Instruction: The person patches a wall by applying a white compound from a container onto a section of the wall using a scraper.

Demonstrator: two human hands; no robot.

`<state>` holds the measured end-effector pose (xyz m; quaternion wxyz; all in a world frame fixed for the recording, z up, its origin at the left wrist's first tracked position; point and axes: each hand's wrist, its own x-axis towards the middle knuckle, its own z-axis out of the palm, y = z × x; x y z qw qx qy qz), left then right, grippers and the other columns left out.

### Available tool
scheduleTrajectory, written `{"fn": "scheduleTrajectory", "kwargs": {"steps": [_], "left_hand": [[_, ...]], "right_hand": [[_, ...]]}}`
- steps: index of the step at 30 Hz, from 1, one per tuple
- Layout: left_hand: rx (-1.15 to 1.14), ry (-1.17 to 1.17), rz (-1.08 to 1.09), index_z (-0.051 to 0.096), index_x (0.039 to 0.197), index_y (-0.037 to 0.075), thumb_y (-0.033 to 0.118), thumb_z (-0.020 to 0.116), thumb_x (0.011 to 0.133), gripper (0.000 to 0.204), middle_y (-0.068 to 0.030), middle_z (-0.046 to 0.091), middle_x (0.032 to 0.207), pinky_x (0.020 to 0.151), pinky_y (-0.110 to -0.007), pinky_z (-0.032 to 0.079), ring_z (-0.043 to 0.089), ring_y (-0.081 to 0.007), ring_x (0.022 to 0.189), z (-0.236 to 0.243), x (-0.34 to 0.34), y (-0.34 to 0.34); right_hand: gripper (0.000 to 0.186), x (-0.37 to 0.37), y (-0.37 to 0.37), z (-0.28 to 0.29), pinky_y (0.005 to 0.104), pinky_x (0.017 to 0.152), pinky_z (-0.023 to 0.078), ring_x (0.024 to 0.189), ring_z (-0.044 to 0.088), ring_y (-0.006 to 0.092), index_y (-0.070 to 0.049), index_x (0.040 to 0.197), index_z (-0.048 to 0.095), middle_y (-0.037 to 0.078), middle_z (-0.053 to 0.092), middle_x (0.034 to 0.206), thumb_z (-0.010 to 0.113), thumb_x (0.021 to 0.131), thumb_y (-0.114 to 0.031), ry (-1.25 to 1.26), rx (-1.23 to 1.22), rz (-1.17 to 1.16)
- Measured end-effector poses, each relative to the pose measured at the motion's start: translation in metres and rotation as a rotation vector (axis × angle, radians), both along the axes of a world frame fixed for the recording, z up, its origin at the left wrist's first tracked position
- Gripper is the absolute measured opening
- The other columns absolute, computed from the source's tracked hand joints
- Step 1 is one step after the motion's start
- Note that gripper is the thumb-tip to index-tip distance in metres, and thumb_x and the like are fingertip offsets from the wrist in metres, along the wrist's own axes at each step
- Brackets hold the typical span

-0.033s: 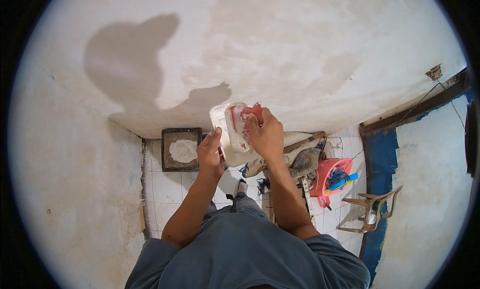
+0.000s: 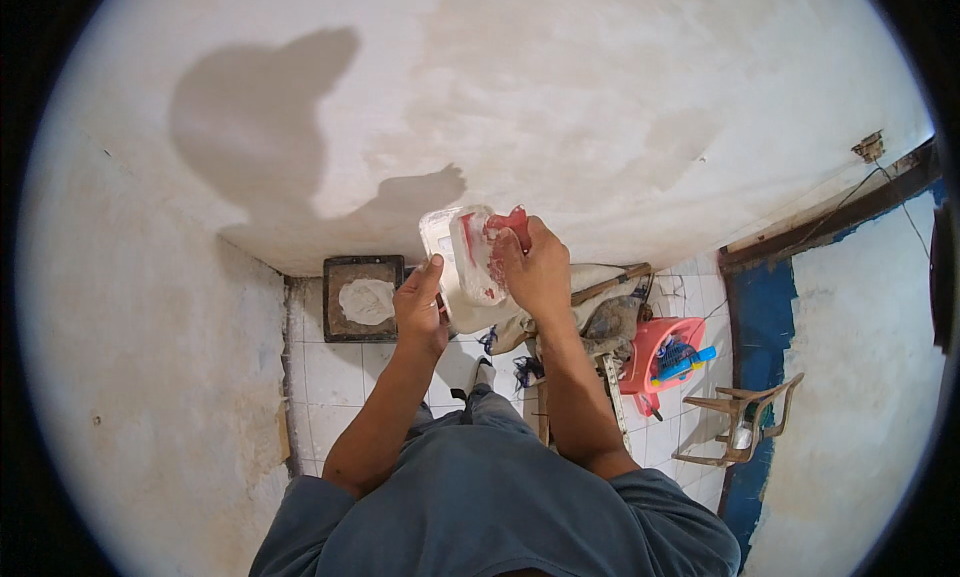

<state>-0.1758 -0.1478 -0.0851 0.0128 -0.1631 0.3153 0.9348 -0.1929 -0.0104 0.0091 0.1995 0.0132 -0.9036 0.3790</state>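
My left hand (image 2: 421,305) is closed round a pale, rectangular plastering trowel (image 2: 436,229) smeared with white compound, its thumb on the near edge. In my right hand (image 2: 538,274) is a red-handled putty knife (image 2: 481,262), its wide blade coated with the same white stuff. The blade lies over the face of the trowel, and the two overlap in front of the wall (image 2: 560,107). My right fingers wrap the red handle, and part of the grip is hidden behind them. What the left fingers do under the trowel cannot be seen.
A black-rimmed tray (image 2: 330,322) with a heap of white compound (image 2: 367,302) stands on the tiled floor (image 2: 335,377) at left. To the right are crumpled sacks (image 2: 585,277), a pink plastic chair (image 2: 645,362) bearing a blue tool (image 2: 690,363), and a small brown chair (image 2: 735,409).
My right hand and the putty knife have shifted very slightly to the right over the trowel. The left hand looks still.
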Motion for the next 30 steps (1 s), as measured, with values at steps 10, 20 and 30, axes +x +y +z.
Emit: {"fn": "scheduleTrajectory", "kwargs": {"steps": [10,20,30], "left_hand": [[-0.104,-0.043,-0.111,0.066,0.110,0.005,0.025,0.075,0.087,0.032,-0.0015,0.068,0.092,0.059,-0.023,0.051,0.063,-0.0091,0.070,0.005,0.005,0.004],[-0.022,0.003,-0.142,0.065,0.111,0.003,0.026,0.071,0.090,0.032,-0.0037,0.070,0.094,0.068,-0.026,0.056,0.067,-0.0120,0.077,-0.018,-0.005,-0.002],[0.011,0.067,-0.216,0.064,0.111,-0.002,0.026,0.067,0.093,0.034,-0.0119,0.069,0.105,0.085,-0.034,0.055,0.068,-0.0207,0.095,-0.007,-0.024,0.017]], "right_hand": [[0.019,0.002,-0.005,-0.022,0.0378,0.060,0.048,0.064,0.063,0.0273,0.002,0.095,0.064,0.017,0.066,0.072,0.062,0.089,-0.016,-0.064,-0.123,0.146],[0.016,-0.004,0.035,-0.042,0.0220,0.055,0.041,0.060,0.048,0.0044,-0.002,0.096,0.065,-0.004,0.058,0.073,0.062,0.096,-0.017,-0.196,-0.813,0.107],[0.014,-0.001,0.083,-0.072,0.0219,0.062,0.044,0.067,0.051,0.0045,-0.001,0.098,0.065,-0.001,0.062,0.082,0.061,0.096,-0.015,-0.114,-0.995,0.087]]}}
